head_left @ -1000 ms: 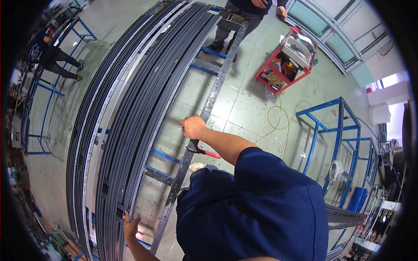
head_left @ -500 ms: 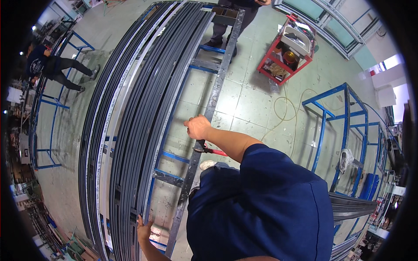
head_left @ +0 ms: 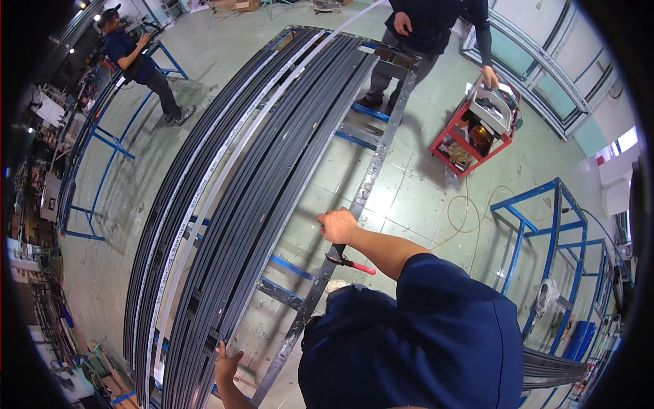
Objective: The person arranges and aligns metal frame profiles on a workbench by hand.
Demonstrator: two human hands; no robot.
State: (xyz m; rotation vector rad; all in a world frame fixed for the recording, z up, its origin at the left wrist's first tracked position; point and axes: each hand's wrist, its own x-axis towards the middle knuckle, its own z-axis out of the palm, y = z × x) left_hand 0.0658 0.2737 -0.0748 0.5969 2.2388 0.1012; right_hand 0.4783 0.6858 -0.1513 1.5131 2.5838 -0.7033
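Observation:
Several long dark grey profiles (head_left: 272,157) lie side by side across a blue and grey metal frame bench. At the lower left, my left hand (head_left: 227,365) is at the side of the nearest profiles, its thumb apart from the fingers and a fingertip by the profile's edge. My right hand (head_left: 337,225) is curled closed over the bench's near rail (head_left: 381,160); what lies under its fingers, if anything, is hidden. A clamp with a red handle (head_left: 357,266) sits on that rail, just nearer to me than my right hand.
Across the bench's far end stands a person (head_left: 426,31), one hand above a red tool cart (head_left: 470,140). Another person (head_left: 143,61) is at a blue frame on the left. Blue racks (head_left: 531,228) stand at right. A thin hose (head_left: 470,211) loops on the floor.
My view has shifted, with more of the far end in sight. The person there now reaches a hand over the cart. My hands stay in about the same places along the bench.

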